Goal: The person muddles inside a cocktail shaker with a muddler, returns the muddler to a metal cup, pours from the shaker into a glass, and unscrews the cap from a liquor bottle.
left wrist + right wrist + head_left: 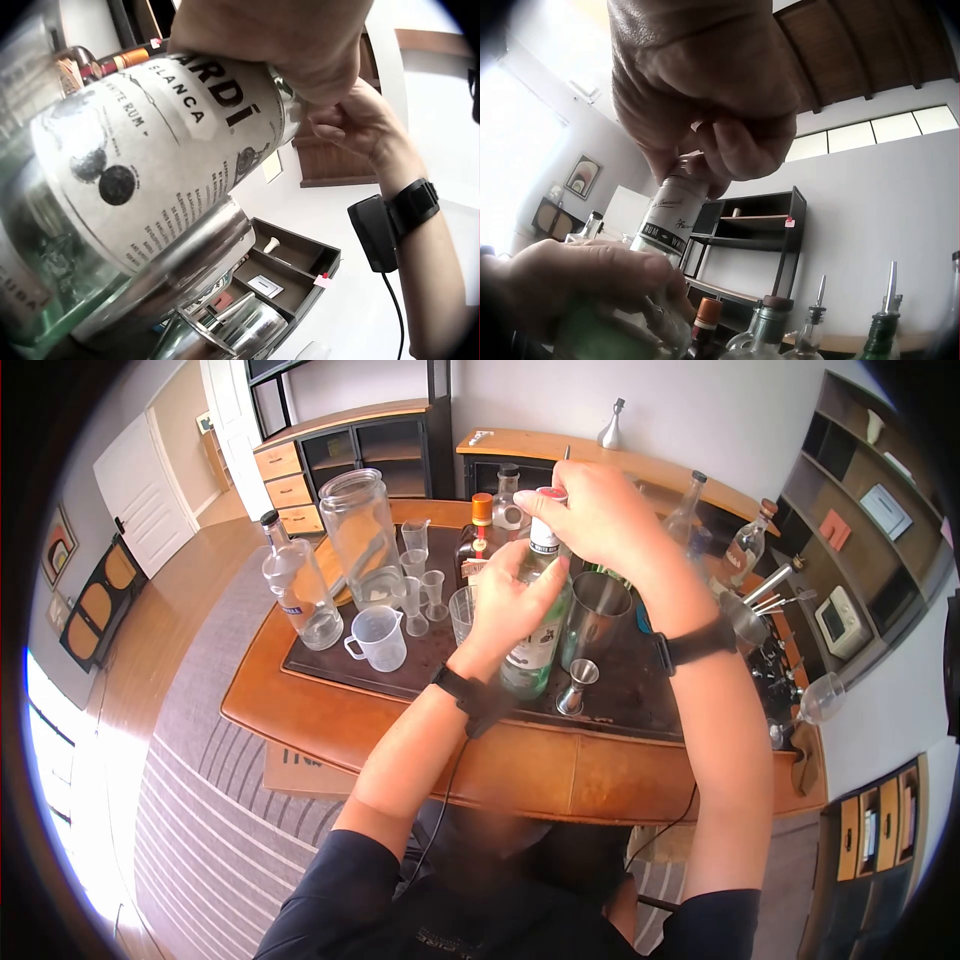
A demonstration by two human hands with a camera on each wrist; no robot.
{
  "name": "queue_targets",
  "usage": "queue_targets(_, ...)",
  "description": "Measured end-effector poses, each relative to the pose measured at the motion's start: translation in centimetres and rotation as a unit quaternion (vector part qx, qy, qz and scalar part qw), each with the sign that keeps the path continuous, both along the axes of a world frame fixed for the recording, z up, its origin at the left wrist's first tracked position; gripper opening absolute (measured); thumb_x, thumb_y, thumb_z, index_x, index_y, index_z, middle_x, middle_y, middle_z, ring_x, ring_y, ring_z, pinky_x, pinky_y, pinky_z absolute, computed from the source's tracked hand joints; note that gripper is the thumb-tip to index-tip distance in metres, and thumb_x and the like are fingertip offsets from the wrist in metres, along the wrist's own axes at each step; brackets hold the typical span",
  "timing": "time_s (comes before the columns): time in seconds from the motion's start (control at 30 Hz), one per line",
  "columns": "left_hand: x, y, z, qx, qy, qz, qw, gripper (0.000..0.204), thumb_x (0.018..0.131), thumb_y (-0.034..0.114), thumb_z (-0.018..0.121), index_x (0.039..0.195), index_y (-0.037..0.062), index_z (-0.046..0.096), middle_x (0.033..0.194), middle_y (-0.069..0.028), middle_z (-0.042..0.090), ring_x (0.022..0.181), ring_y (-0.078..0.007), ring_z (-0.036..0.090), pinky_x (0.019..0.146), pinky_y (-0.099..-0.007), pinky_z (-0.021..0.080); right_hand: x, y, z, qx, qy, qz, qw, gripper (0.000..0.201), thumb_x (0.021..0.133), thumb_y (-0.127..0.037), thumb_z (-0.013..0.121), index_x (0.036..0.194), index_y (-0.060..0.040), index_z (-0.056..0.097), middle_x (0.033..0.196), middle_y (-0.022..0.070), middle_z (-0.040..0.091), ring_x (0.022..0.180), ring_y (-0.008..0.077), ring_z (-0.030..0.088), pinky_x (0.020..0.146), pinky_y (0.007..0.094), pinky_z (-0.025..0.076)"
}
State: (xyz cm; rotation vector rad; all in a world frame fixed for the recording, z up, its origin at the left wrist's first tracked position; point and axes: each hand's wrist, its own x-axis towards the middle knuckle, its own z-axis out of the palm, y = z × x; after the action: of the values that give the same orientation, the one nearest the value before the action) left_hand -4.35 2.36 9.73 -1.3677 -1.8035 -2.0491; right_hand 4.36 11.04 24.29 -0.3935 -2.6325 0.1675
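Note:
A rum bottle point(527, 670) with a white label point(161, 142) stands slightly tilted near the front of the dark mat. My left hand point(512, 600) grips it round its shoulder, below the neck. At the top, my right hand point(600, 510) pinches the red-topped white cap point(550, 492) between thumb and fingers. In the right wrist view those fingers close over the end of the printed neck point(669, 214). Just right of the bottle are a metal shaker tin point(598, 615) and a steel jigger point(577, 688).
Left on the table point(300, 710) stand a clear bottle point(300, 595), a large glass jar point(355, 525), a measuring jug point(378, 638) and several small measuring cups point(413, 605). An orange-capped bottle point(481, 510) is behind the hands. A stemmed glass point(822, 700) sticks out at the right edge.

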Motion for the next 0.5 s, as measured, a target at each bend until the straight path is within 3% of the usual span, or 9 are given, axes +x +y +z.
queue_targets(0.03,-0.1,0.1,-0.1,0.0,-0.002,-0.001,1.0,0.036,0.089,0.029,0.076,0.106,-0.0021,0.069,0.094,-0.0172,0.07,0.088,-0.0283,0.068,0.079,-0.0387,0.052,-0.2,0.5,-0.4,-0.008,0.01,0.027,1.0,0.053,0.095,-0.048,0.064,0.095,0.0049,0.068,0.088,0.0229,0.071,0.086,0.0381,0.07,0.078,0.046,0.055)
queue_targets(0.1,-0.3,0.5,-0.3,0.028,0.005,-0.019,0.999,0.027,0.093,0.021,0.073,0.106,-0.0016,0.069,0.089,-0.0045,0.072,0.08,-0.0088,0.062,0.071,-0.0292,0.051,-0.2,1.0,-0.4,-0.015,0.02,0.05,0.998,0.05,0.096,-0.045,0.063,0.095,0.005,0.068,0.089,0.0234,0.071,0.087,0.0384,0.07,0.078,0.046,0.055)
queue_targets(0.23,-0.6,0.6,-0.5,0.011,0.002,-0.019,1.0,0.027,0.094,0.022,0.073,0.107,-0.0015,0.07,0.09,-0.0036,0.072,0.082,-0.0082,0.062,0.073,-0.0285,0.051,-0.3,1.4,-0.2,-0.051,-0.009,0.082,0.995,0.046,0.098,-0.042,0.061,0.095,0.0038,0.067,0.09,0.0221,0.071,0.087,0.0384,0.069,0.077,0.0463,0.054)
queue_targets(0.3,-0.5,0.4,-0.4,0.001,-0.024,-0.024,0.999,0.035,0.09,0.027,0.076,0.109,-0.0016,0.07,0.097,-0.0155,0.071,0.091,-0.0254,0.068,0.083,-0.0383,0.051,-0.5,1.7,-0.6,-0.059,-0.013,0.084,0.995,0.046,0.098,-0.042,0.061,0.095,0.0033,0.067,0.09,0.0216,0.071,0.087,0.0381,0.069,0.077,0.0462,0.054)
queue_targets(0.37,-0.5,0.7,-0.7,0.032,-0.051,-0.052,0.997,0.033,0.09,0.026,0.076,0.107,-0.001,0.07,0.093,-0.0124,0.072,0.085,-0.0194,0.067,0.078,-0.0351,0.052,-0.8,2.1,-1.2,-0.042,0.053,0.131,0.989,0.043,0.098,-0.04,0.065,0.088,0.0017,0.062,0.073,0.0161,0.063,0.066,0.0278,0.058,0.063,0.0403,0.046)
queue_targets(0.5,-0.6,0.5,-0.6,0.017,-0.082,-0.074,0.994,0.027,0.091,0.02,0.075,0.105,-0.0029,0.07,0.091,-0.0074,0.071,0.081,-0.0111,0.063,0.073,-0.029,0.05,-0.9,2.6,-1.5,-0.043,0.063,0.154,0.985,0.042,0.098,-0.04,0.064,0.09,0.0018,0.063,0.073,0.0171,0.063,0.066,0.0281,0.06,0.063,0.0408,0.047)
